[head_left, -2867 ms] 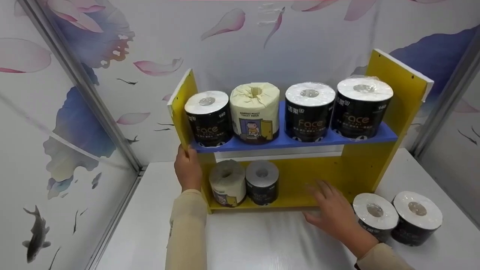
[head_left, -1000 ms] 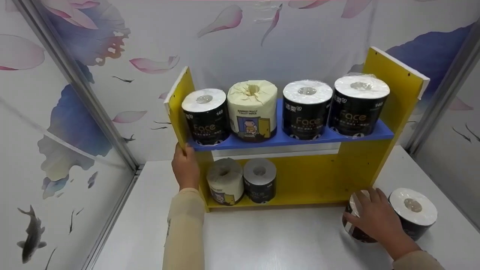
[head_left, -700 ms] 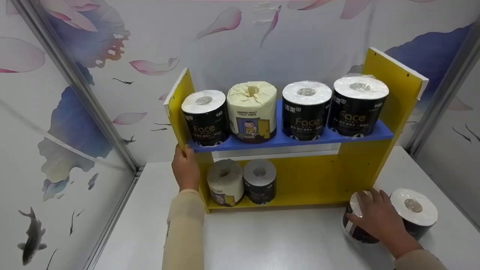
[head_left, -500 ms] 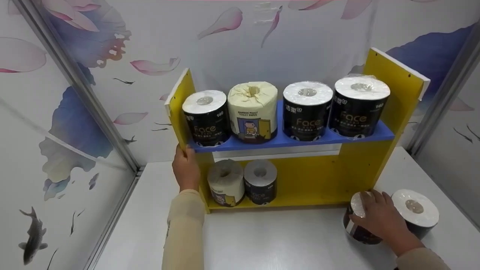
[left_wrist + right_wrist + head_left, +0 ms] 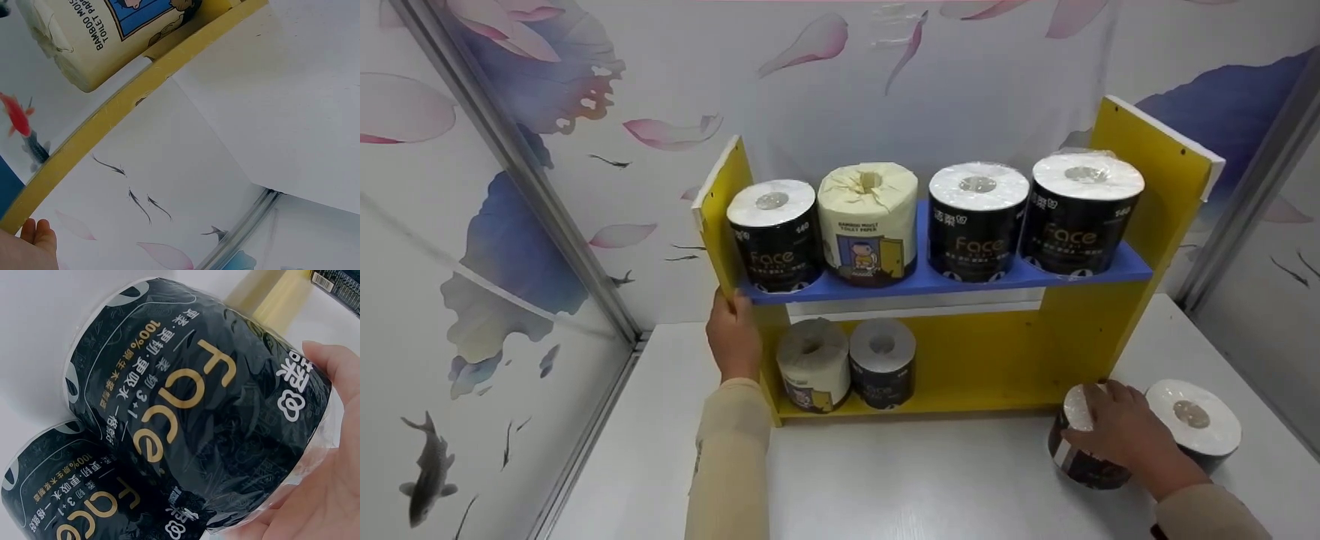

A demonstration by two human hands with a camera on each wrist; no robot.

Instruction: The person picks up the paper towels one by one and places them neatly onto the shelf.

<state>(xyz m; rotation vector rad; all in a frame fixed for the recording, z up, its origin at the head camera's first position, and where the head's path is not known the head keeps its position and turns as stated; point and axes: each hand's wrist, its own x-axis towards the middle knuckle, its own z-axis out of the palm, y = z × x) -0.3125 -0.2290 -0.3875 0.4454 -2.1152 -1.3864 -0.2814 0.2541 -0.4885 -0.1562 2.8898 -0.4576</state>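
My left hand (image 5: 733, 337) holds the left side panel (image 5: 718, 217) of a yellow and blue shelf, just below the blue board (image 5: 922, 281). In the left wrist view, fingertips (image 5: 40, 233) show at the panel's yellow edge (image 5: 107, 121). On the table right of the shelf, my right hand (image 5: 1129, 431) grips a black-wrapped toilet roll (image 5: 1084, 465) from above. The right wrist view shows that roll (image 5: 197, 399) close up, with thumb and fingers around its top end. A second black-wrapped toilet roll (image 5: 1196, 412) stands beside it, partly behind my hand.
Several rolls, black-wrapped ones (image 5: 979, 225) and a cream one (image 5: 868, 225), line the blue upper board. The lower level holds a cream roll (image 5: 814, 367) and a black roll (image 5: 883, 367) at its left. A patterned wall (image 5: 885, 97) stands behind the white table (image 5: 885, 480).
From in front of the lower shelf, my right hand has moved right onto the nearer loose roll, which now sits slightly further left. My left hand has stayed at the side panel.
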